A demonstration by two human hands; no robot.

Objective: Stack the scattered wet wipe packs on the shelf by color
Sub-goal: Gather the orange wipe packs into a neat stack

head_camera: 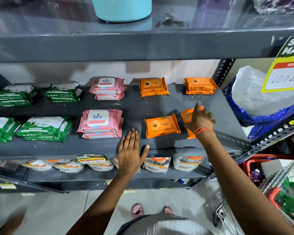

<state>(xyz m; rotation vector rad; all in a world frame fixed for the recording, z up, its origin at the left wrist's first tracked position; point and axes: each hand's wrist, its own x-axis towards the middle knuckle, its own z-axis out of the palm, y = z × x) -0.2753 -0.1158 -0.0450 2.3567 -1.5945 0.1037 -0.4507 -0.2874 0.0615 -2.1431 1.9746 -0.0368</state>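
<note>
A dark grey metal shelf point(159, 106) crosses the middle of the frame, carrying wet wipe packs grouped by colour. At far left lie four stacks of green packs point(41, 128), two at the back and two at the front. In the centre sit two stacks of pink Kara packs point(101, 122), one behind the other. To the right are the orange packs: a back stack point(154, 87), a second back stack point(199, 86) near the upright post, and a single front pack point(161, 127) lying flat.

The right hand point(199, 120) lies on another orange pack point(187, 116) at the right front of the shelf, fingers spread over it with the index finger pointing toward the back; whether it grips the pack I cannot tell. The left hand point(130, 153) is released, palm down with fingers straight, resting on the shelf's front edge between the pink and orange groups.

Above, on the upper shelf, stands a light blue container point(122, 9). A yellow price sign point(287, 70) hangs at upper right. Below the shelf sit white and orange pouches point(157, 164). At lower right a wire basket point(282, 184) holds green items, blurred.
</note>
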